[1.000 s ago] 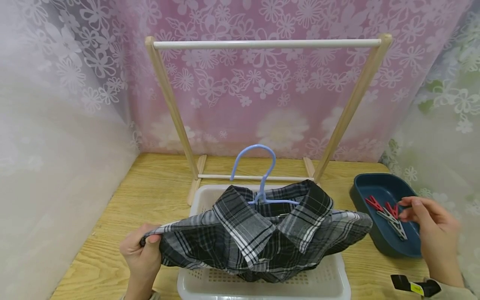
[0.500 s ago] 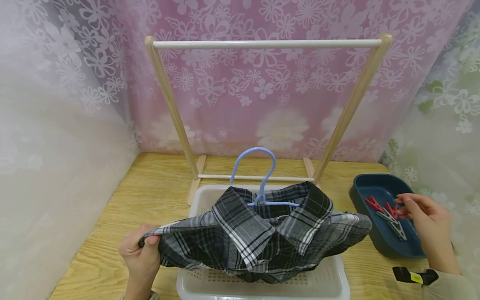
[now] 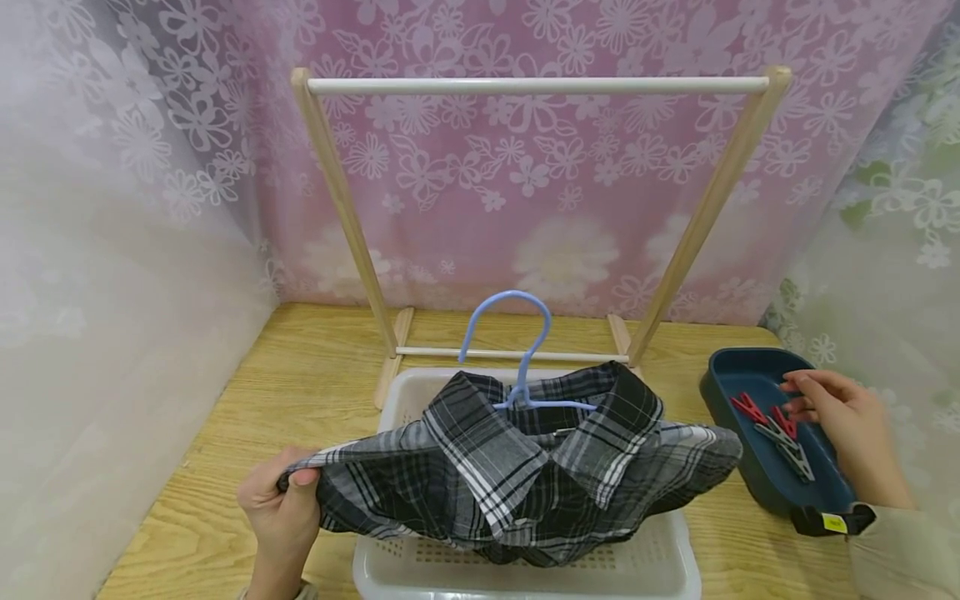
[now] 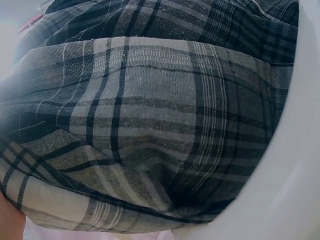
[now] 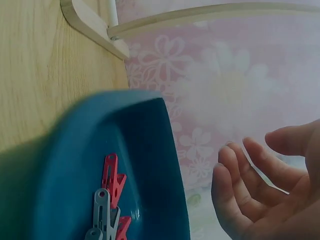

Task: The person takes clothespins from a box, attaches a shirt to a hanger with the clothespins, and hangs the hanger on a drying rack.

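Note:
My left hand point(image 3: 281, 508) grips the sleeve end of a black, grey and white plaid shirt point(image 3: 495, 467), pulling it out to the left. The shirt's fabric point(image 4: 150, 110) fills most of the left wrist view. A light blue hanger point(image 3: 512, 294) sits inside the collar, its hook rising above the neckline. Over the right edge of a dark blue bin point(image 3: 761, 487), my right hand point(image 3: 855, 425) hovers with loosely bent fingers and nothing in them. Red clothespins point(image 3: 748, 408) and grey clothespins point(image 3: 798, 458) lie in the bin, below and left of those fingers point(image 5: 230, 170).
A white perforated basket point(image 3: 678, 562) stands under the shirt. Behind it rises a wooden rack with a white top rail point(image 3: 540, 86). Floral curtains point(image 3: 525, 183) enclose the wooden table point(image 3: 300, 375) at the back and sides.
My right hand has shifted up and slightly left over the bin, away from the clothespins. The left hand, shirt and hanger have stayed almost still.

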The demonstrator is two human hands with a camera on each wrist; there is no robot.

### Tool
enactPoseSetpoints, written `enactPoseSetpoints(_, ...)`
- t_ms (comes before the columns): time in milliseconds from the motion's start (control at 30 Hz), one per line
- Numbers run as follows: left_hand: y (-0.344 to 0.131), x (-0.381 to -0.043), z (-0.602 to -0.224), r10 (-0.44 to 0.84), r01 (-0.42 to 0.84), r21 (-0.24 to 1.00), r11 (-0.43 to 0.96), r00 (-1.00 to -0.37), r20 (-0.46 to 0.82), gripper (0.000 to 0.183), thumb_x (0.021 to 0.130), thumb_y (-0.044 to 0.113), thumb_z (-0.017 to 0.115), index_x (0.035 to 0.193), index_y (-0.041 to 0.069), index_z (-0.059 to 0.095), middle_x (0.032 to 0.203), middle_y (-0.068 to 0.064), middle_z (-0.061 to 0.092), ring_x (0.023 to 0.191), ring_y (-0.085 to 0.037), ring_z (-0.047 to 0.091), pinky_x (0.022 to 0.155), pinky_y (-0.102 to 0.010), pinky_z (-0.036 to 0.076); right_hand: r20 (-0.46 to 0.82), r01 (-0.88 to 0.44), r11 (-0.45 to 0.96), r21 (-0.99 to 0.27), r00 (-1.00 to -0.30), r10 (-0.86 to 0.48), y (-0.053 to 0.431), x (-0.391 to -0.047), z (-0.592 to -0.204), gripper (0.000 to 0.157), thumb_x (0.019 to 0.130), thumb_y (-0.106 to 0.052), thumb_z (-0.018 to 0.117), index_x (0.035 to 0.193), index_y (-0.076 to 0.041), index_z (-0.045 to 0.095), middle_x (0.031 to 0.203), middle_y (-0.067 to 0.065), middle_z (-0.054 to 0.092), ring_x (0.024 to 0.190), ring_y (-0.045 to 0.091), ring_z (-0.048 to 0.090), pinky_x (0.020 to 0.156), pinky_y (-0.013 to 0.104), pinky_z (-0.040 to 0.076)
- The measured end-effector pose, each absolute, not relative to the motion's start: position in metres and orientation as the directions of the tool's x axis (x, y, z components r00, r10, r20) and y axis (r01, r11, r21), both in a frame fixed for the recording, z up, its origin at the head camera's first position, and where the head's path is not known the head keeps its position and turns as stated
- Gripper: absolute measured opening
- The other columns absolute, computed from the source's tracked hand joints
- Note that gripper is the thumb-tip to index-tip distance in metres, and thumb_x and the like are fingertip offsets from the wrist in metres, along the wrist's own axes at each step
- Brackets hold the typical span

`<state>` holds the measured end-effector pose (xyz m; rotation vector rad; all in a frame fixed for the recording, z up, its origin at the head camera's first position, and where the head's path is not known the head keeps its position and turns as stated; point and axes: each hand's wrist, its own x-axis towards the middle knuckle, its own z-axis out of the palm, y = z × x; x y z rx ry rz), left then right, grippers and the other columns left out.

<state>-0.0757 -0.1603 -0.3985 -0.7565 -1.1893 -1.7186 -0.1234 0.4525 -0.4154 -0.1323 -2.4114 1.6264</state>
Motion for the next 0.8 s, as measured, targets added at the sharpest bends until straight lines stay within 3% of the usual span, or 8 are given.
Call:
enactPoseSetpoints(367, -0.161, -0.075, -0.398, -0.323, 0.908, 0.391, -0.152, -0.419, 0.848, 0.042, 0.090, 0.018, 0.072, 0.065, -0.015, 0.063, 0.065, -0.007, 0.067, 0.054, -0.008, 0.056, 0.053, -0.013, 0.044, 0.016, 0.041, 0.525, -0.850, -0.994, 0.104, 0.467, -0.143, -0.419, 0.014, 0.105, -0.025, 0.051, 0.105, -0.029, 0.065, 0.088, -0.020, 0.066, 0.071, 0.008, 0.063, 0.062, 0.021, 0.054)
enactPoseSetpoints(433, -0.161, -0.075, -0.398, -0.323, 0.906, 0.392, -0.157, -0.422, 0.847, 0.041, 0.090, 0.017, 0.072, 0.066, -0.015, 0.063, 0.066, -0.008, 0.067, 0.056, -0.007, 0.059, 0.055, -0.013, 0.045, -0.025, 0.067, 0.574, -0.816, -0.996, 0.081, 0.469, -0.148, -0.420, 0.019, 0.106, -0.028, 0.049, 0.112, -0.019, 0.064, 0.089, -0.021, 0.065, 0.073, 0.007, 0.063, 0.064, 0.022, 0.054)
enactPoseSetpoints(500, -0.161, -0.075, -0.398, -0.324, 0.905, 0.394, -0.157, -0.424, 0.846, 0.041, 0.090, 0.018, 0.072, 0.066, -0.015, 0.064, 0.067, -0.008, 0.068, 0.057, -0.007, 0.060, 0.056, -0.013, 0.046, -0.071, 0.097, 0.625, -0.774, -0.995, 0.066, 0.470, -0.154, -0.421, 0.034, 0.106, -0.031, 0.047, 0.120, -0.003, 0.060, 0.091, -0.016, 0.065, 0.075, 0.007, 0.063, 0.066, 0.025, 0.055)
enactPoseSetpoints(600, -0.161, -0.075, -0.398, -0.325, 0.906, 0.396, -0.147, -0.423, 0.846, 0.042, 0.090, 0.018, 0.073, 0.066, -0.015, 0.063, 0.066, -0.007, 0.067, 0.056, -0.007, 0.059, 0.055, -0.013, 0.045, -0.170, 0.145, 0.690, -0.709, -0.985, 0.033, 0.472, -0.161, -0.422, 0.058, 0.106, -0.035, 0.045, 0.129, 0.018, 0.046, 0.099, 0.006, 0.068, 0.079, 0.011, 0.064, 0.071, 0.031, 0.056)
enactPoseSetpoints(700, -0.160, -0.076, -0.397, -0.323, 0.907, 0.398, -0.135, -0.420, 0.848, 0.043, 0.090, 0.019, 0.073, 0.064, -0.015, 0.062, 0.065, -0.007, 0.067, 0.054, -0.007, 0.057, 0.053, -0.013, 0.044, -0.252, 0.173, 0.747, -0.642, -0.968, 0.008, 0.475, -0.167, -0.424, 0.064, 0.106, -0.036, 0.047, 0.130, 0.023, 0.043, 0.111, 0.029, 0.062, 0.084, 0.017, 0.065, 0.073, 0.038, 0.056)
enactPoseSetpoints(800, -0.159, -0.076, -0.396, -0.325, 0.909, 0.398, -0.127, -0.417, 0.849, 0.044, 0.090, 0.019, 0.073, 0.063, -0.014, 0.062, 0.064, -0.007, 0.066, 0.053, -0.007, 0.056, 0.052, -0.013, 0.043, -0.278, 0.157, 0.798, -0.582, -0.960, -0.014, 0.479, -0.173, -0.425, 0.061, 0.105, -0.032, 0.048, 0.128, 0.024, 0.045, 0.112, 0.034, 0.060, 0.084, 0.022, 0.065, 0.072, 0.041, 0.055)
